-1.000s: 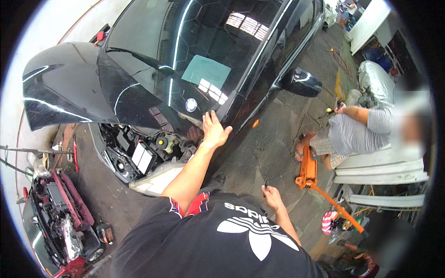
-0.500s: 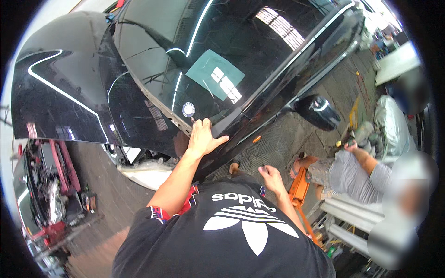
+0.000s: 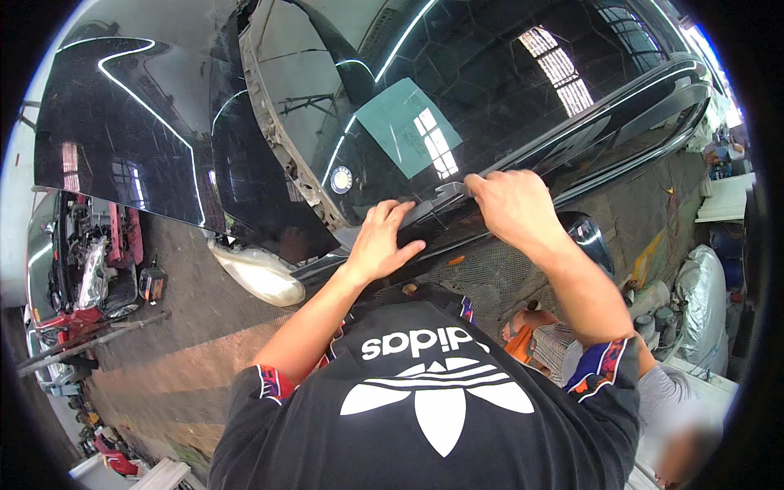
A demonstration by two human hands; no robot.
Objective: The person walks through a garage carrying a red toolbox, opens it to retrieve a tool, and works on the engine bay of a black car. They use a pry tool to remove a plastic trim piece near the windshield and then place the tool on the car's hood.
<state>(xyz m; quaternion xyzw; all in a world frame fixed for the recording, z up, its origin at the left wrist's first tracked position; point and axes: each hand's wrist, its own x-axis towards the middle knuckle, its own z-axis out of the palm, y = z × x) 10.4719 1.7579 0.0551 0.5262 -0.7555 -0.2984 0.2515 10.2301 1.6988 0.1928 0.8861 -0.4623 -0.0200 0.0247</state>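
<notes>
Along the near edge of the black car's windshield [image 3: 318,90] runs a dark trim strip [image 3: 447,193], its end raised a little off the pillar. My right hand [image 3: 518,214] pinches that strip between thumb and bent fingers. Lower down the same edge, my left hand [image 3: 382,245] lies on the strip's lower part, fingers stretched and thumb apart. A round sticker [image 3: 341,180] sits on the glass just beyond my left fingers. Farther up the glass shows a pale green square [image 3: 408,131]. What lies under my left fingertips is hidden.
The black hood [image 3: 139,122] stretches to the left, with a headlight [image 3: 257,273] below it. A side mirror [image 3: 590,237] juts out past my right forearm. At the lower right crouches another person [image 3: 661,400]. A partly stripped red car front [image 3: 122,237] stands far left.
My right hand has risen from beside my body to the windshield edge and taken hold of the trim strip. My left hand has shifted slightly right, and my view has turned.
</notes>
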